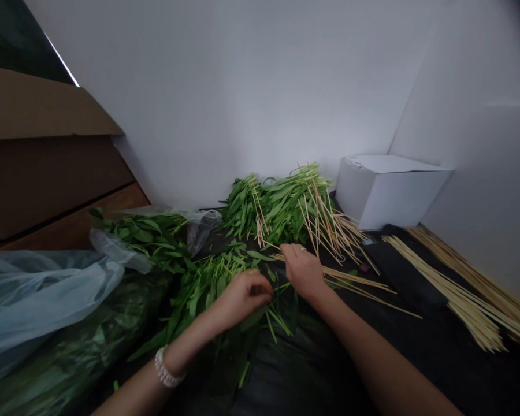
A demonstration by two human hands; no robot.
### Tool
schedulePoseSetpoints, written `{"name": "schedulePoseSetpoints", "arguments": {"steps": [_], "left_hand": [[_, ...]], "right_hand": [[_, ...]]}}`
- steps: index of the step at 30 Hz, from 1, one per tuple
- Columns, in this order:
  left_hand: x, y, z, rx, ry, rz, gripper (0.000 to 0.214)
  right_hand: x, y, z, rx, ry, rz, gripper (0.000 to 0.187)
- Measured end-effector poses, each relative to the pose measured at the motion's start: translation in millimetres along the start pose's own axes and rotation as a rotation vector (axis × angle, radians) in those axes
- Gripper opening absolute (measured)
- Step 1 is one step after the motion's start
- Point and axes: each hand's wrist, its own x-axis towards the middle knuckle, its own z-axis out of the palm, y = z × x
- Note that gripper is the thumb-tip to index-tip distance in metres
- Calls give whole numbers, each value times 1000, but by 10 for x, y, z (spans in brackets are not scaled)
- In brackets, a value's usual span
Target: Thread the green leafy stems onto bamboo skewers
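My left hand [248,296], with a white beaded bracelet on its wrist, is curled over a loose pile of leafy greens [199,283]. Its thumb and fingers come together, and what lies between them is hidden. To its right, my right hand [302,267], wearing a ring, bends its fingers around thin wooden skewers [359,277] that lie on the dark surface. The skewer tips stick out left of the fingers. Just beyond the hands lie bunches of greens threaded on skewers [281,208], leaves to the left and sticks pointing to the front right.
Plastic bags [47,312] of greens fill the left side, below a brown cardboard box [47,173]. A white box [390,188] stands at the back right. Bundles of long skewers [455,294] lie at the right beside a black object [403,274]. White walls close off the back.
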Motion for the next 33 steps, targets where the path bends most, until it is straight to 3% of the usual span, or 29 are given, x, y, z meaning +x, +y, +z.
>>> {"name": "schedulePoseSetpoints", "arguments": {"steps": [2, 4, 9, 12, 15, 19, 22, 25, 27, 33], "left_hand": [[-97, 77, 104, 91, -169, 62, 10], [-127, 90, 169, 182, -248, 86, 12], [-50, 68, 205, 349, -298, 114, 8], [22, 90, 204, 404, -265, 128, 12], [95, 52, 177, 259, -133, 80, 14], [162, -129, 127, -224, 119, -117, 17], [153, -275, 106, -560, 220, -283, 35], [105, -341, 73, -693, 298, -367, 39], [69, -325, 41, -684, 277, -340, 35], [50, -154, 61, -553, -20, -173, 27]], "right_hand": [[-3, 9, 6, 1, 3, 3, 24], [-5, 11, 12, -1, -12, 5, 24], [-5, 9, 5, -5, -52, 11, 25], [0, 11, -10, -6, -49, 15, 25], [9, 23, -22, -7, -37, 27, 27], [15, 43, -19, 7, 6, 43, 30], [7, 40, -10, 9, 18, 42, 31], [-4, 25, -11, -4, 13, 24, 29], [-9, 19, -14, -9, 18, 17, 29], [-10, 40, 10, -13, 41, 22, 28]]}}
